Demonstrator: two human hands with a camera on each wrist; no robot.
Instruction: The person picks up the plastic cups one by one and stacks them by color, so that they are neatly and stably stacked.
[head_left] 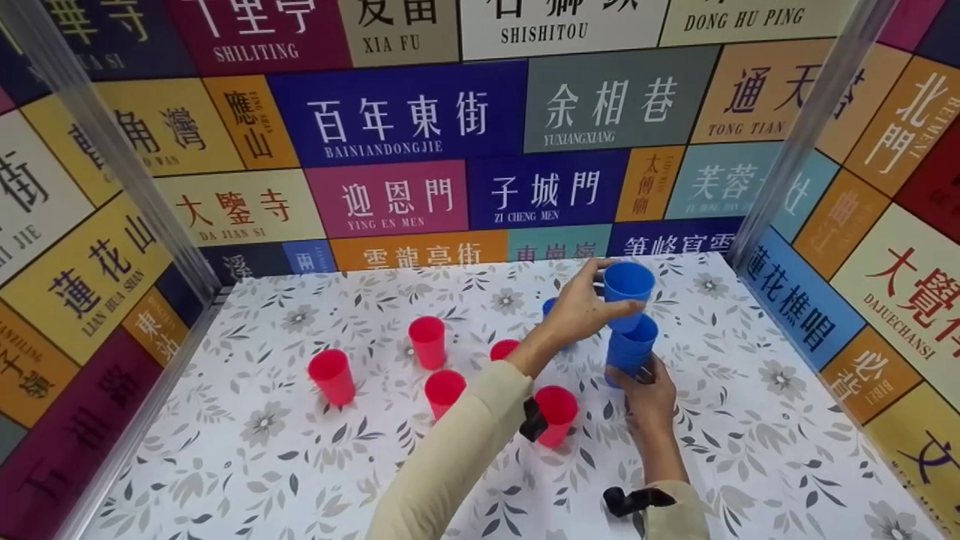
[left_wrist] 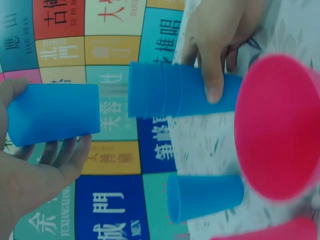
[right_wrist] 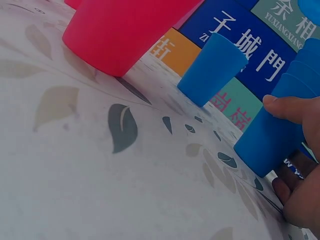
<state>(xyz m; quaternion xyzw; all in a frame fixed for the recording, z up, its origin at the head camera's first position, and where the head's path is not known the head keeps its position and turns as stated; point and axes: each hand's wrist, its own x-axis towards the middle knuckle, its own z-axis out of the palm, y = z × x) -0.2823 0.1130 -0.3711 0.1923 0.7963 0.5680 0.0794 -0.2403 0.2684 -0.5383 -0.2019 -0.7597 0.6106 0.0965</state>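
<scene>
My left hand grips a blue cup, held up over a stack of nested blue cups. The left wrist view shows a gap between this cup and the stack. Low on the stack, my right hand holds it with thumb and fingers around the side; in the right wrist view the stack's base is at the tabletop. Another blue cup stands alone nearby, mostly hidden by my left hand in the head view.
Several red cups stand apart on the flowered tabletop, among them a far-left one, a back one and one beneath my left forearm. Walls with coloured sign panels and clear corner posts enclose the table.
</scene>
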